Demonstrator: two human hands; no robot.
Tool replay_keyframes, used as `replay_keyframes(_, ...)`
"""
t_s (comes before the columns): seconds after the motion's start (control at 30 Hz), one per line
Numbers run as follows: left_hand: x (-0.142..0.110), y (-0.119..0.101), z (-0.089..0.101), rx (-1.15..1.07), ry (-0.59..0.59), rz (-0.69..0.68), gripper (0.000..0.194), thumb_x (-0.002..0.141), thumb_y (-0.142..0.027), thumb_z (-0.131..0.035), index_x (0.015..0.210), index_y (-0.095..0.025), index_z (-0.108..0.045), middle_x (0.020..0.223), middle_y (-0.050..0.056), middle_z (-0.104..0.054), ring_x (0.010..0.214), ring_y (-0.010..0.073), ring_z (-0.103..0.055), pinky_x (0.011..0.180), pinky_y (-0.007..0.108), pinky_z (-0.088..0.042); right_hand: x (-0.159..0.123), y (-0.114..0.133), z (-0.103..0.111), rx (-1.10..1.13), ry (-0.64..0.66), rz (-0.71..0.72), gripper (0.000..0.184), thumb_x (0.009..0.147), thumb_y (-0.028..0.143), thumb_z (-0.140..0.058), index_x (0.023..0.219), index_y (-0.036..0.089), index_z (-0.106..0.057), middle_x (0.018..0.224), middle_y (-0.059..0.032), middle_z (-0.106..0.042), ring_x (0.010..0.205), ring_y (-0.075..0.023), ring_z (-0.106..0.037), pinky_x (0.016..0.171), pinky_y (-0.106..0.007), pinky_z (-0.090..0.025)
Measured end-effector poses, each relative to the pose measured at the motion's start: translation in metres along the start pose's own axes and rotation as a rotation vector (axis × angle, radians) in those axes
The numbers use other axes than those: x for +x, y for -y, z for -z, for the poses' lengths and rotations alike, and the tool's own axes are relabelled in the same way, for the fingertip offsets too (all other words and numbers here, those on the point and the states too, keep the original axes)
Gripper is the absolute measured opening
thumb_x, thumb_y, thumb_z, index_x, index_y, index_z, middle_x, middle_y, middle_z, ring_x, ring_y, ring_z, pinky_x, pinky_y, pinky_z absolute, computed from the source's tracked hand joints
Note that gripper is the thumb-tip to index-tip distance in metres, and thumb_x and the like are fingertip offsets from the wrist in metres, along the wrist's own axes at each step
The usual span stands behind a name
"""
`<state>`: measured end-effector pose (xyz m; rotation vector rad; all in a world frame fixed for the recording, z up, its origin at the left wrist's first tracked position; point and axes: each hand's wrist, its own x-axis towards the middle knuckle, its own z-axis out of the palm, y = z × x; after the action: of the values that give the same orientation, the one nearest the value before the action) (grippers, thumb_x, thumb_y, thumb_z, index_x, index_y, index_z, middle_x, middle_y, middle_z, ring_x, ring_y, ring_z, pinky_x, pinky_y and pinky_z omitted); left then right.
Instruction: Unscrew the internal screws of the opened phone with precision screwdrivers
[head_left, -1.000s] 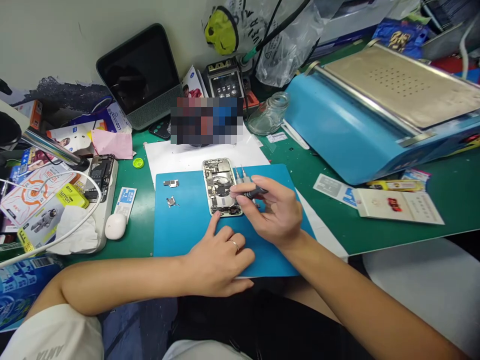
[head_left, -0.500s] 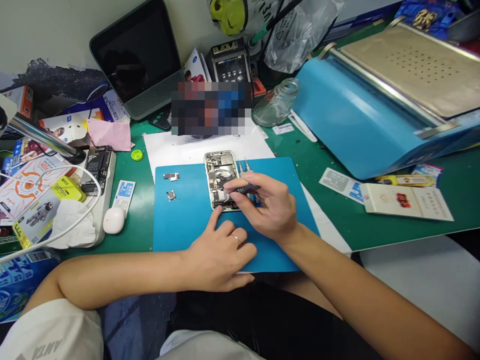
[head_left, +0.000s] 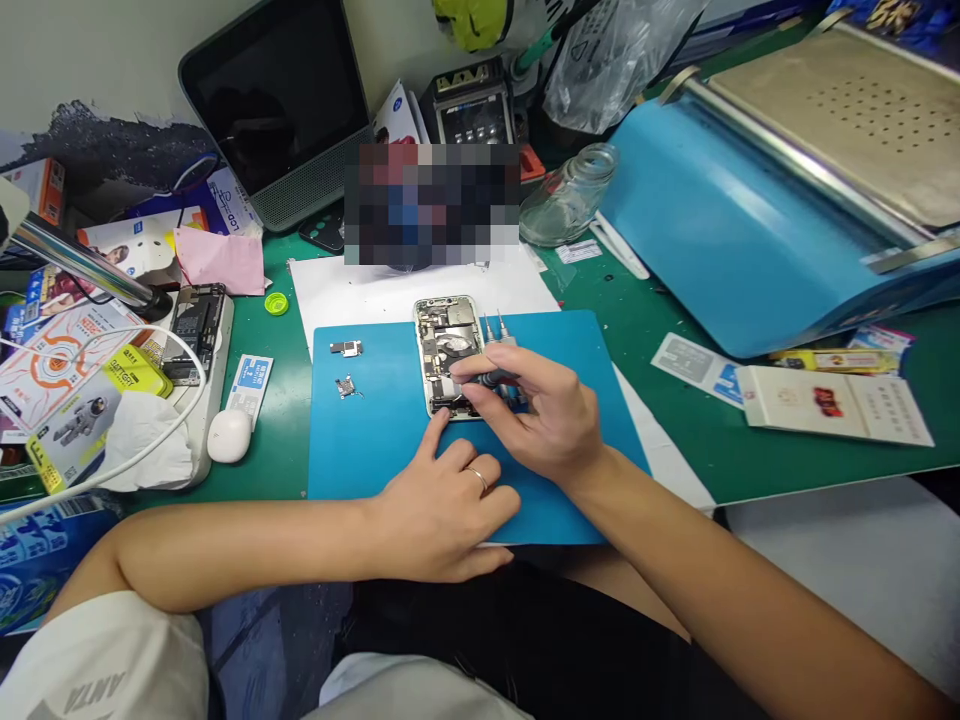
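On the blue mat (head_left: 360, 450) lies an opened smartphone (head_left: 450, 340), its inner parts exposed. The index fingertip of my left hand (head_left: 450, 505) touches the phone's near edge; the other fingers are spread and hold nothing. My right hand (head_left: 547, 410) pinches a slim dark tool (head_left: 495, 378) over the phone's right side; its tip is hidden, so I cannot tell its kind. Thin-tipped tools (head_left: 501, 328) stick out beyond my right fingers. Left of the phone lie a small metal-shielded part (head_left: 346, 348) and a second small metal part (head_left: 346, 386).
A blue machine with a perforated metal top (head_left: 712, 220) stands at the right, beside a glass jar (head_left: 570, 195). On the left are another opened phone (head_left: 196, 330), a white earbud case (head_left: 229, 436) and a white cable (head_left: 196, 350). A dark-screened tablet device (head_left: 277, 100) leans behind.
The view has shifted slightly, so most things appear a little further right. Both hands keep about the same places at the phone.
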<state>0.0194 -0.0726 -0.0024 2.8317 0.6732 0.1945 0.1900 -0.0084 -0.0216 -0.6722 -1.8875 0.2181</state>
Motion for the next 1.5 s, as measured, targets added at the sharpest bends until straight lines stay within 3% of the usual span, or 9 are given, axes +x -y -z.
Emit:
replay_keyframes(0.3, -0.0001, 0.0005, 0.0013, -0.008, 0.019, -0.003, 0.037, 0.093, -0.053, -0.064, 0.100, -0.017, -0.061, 0.099, 0.009, -0.062, 0.096, 0.0290, -0.055, 0.115, 0.070, -0.026, 0.0021, -0.0011, 0.0012, -0.182, 0.017, 0.135, 0.067, 0.086, 0.008, -0.072, 0.146, 0.024, -0.045, 0.104, -0.0085, -0.077, 0.090, -0.0228, -0.077, 0.071, -0.035, -0.067)
replay_keyframes(0.53, -0.0003, 0.0007, -0.0002, 0.000, 0.028, -0.004, 0.037, 0.094, -0.053, -0.062, 0.102, -0.017, -0.061, 0.100, 0.009, -0.061, 0.097, 0.0292, -0.056, 0.115, 0.070, -0.025, 0.0047, 0.0012, 0.0014, -0.157, 0.014, 0.120, 0.071, 0.089, 0.007, -0.070, 0.150, 0.028, -0.042, 0.098, -0.0038, -0.079, 0.082, -0.0200, -0.076, 0.069, -0.032, -0.065)
replay_keyframes(0.9, -0.0014, 0.0013, -0.0015, -0.001, 0.019, -0.008, 0.037, 0.095, -0.053, -0.062, 0.104, -0.017, -0.060, 0.101, 0.010, -0.061, 0.100, 0.0302, -0.056, 0.114, 0.071, -0.027, -0.0009, -0.0015, 0.0015, -0.138, -0.001, 0.097, 0.074, 0.087, 0.005, -0.068, 0.153, 0.025, -0.041, 0.115, -0.0095, -0.077, 0.098, -0.0243, -0.076, 0.076, -0.036, -0.067)
replay_keyframes(1.5, -0.0006, 0.0007, -0.0002, 0.008, -0.009, -0.010, 0.036, 0.094, -0.052, -0.063, 0.101, -0.017, -0.061, 0.098, 0.009, -0.061, 0.096, 0.0287, -0.055, 0.112, 0.071, -0.033, -0.0010, -0.0009, 0.0012, -0.217, -0.019, 0.077, 0.067, 0.088, 0.008, -0.067, 0.148, 0.025, -0.042, 0.110, -0.0097, -0.077, 0.097, -0.0249, -0.077, 0.076, -0.037, -0.067)
